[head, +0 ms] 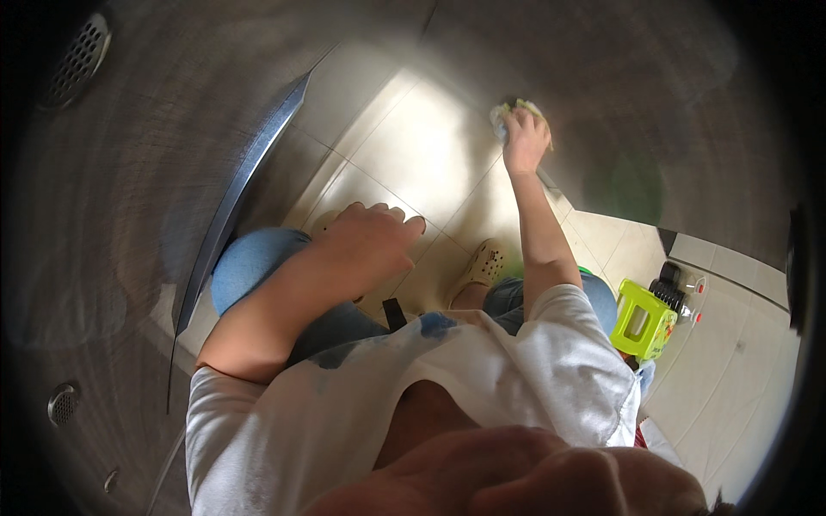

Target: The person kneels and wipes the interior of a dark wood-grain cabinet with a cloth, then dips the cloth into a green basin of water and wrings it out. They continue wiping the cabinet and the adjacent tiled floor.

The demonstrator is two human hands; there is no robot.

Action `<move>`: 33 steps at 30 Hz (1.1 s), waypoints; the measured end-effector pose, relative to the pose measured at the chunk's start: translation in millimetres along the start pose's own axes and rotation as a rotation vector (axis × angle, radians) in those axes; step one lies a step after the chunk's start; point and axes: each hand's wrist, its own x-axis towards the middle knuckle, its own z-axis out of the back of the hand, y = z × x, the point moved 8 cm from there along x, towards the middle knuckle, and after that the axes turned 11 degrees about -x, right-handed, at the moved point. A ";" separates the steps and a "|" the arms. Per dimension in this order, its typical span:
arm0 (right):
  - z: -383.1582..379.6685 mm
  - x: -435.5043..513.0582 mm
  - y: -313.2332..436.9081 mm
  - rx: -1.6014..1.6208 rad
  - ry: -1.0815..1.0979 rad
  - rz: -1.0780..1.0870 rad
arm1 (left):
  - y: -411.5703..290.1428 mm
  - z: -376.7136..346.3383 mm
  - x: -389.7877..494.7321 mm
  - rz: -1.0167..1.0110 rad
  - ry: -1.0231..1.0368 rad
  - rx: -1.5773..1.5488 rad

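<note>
My right hand [527,138] reaches out and grips a crumpled white-and-yellow cloth [501,121]. The cloth rests against a dark, smooth upright panel [619,122] near its lower edge. Closer to my body, my left hand [368,242] hangs over my bent knees with its back towards me. Its fingers are loosely bent, the thumb stands apart, and nothing shows in it; the palm is hidden. Pale floor tiles [413,148] lie below both hands.
A dark panel door [242,187] with a bright edge stands at the left, with a round perforated vent [77,61] above. A lime-green plastic container [645,322] stands right of my knee, beside clear bottles [695,300]. My beige clog [484,264] is on the floor.
</note>
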 end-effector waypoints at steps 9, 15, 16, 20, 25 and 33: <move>233.6 167.4 45.4 0.236 -1.140 0.051 | -1.6 2.4 -0.7 -0.026 -0.006 0.008; 179.6 191.0 108.1 0.186 -0.819 0.128 | 1.5 -1.2 5.3 0.044 0.120 0.069; 158.8 181.7 111.4 0.184 -0.729 0.173 | 2.6 -3.7 6.2 0.072 0.143 0.069; 74.8 127.5 107.6 0.088 -0.336 0.400 | 7.7 -0.4 8.7 0.126 0.157 0.049; 22.2 41.1 34.7 -0.074 -0.050 0.547 | 16.2 5.2 6.0 0.188 0.111 0.010; 91.2 -39.2 -104.0 -0.264 0.057 0.475 | 17.4 -3.1 0.7 0.104 0.049 -0.014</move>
